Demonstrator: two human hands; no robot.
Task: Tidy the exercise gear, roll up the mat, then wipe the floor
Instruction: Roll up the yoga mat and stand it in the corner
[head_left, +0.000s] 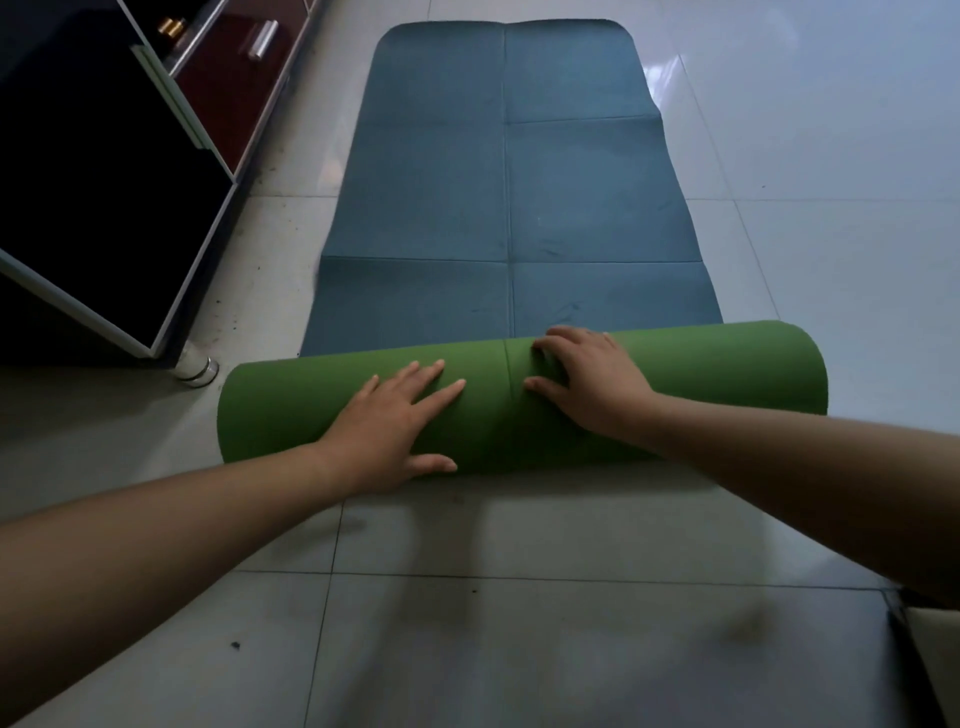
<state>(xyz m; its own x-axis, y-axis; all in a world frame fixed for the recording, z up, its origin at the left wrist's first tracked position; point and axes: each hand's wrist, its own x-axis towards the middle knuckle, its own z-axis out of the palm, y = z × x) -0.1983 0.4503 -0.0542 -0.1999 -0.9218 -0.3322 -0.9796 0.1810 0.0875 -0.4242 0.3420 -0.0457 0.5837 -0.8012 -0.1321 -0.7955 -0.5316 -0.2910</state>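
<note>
Most of the mat (509, 197) lies flat and blue-side up on the floor (519, 623); only the near end has been turned into a green roll (675, 374), which lies crosswise just ahead of the person. Left hand (389, 421) rests palm-down on the roll left of its centre seam, fingers (431, 371) spread and flat, gripping nothing. Right hand (587, 374) sits just right of the seam, its fingers curled over the top of the roll and pressing into it rather than closed around it. Judged stage: rolling is in hand, early, with the greater length still to take up. No loose exercise gear shows on the floor, so tidying appears done, though the view cannot confirm where the gear went. Wiping has not begun; no cloth or mop is visible. Floor is pale glossy tile with dark grout lines, and it carries specks and smudges, thickest along the left edge near the cabinet (104, 182) and in a dull patch in the foreground. Cabinet stands to the left on a round foot (197, 369), close to the roll's left end. Remaining room beyond the mat is bare tile.
</note>
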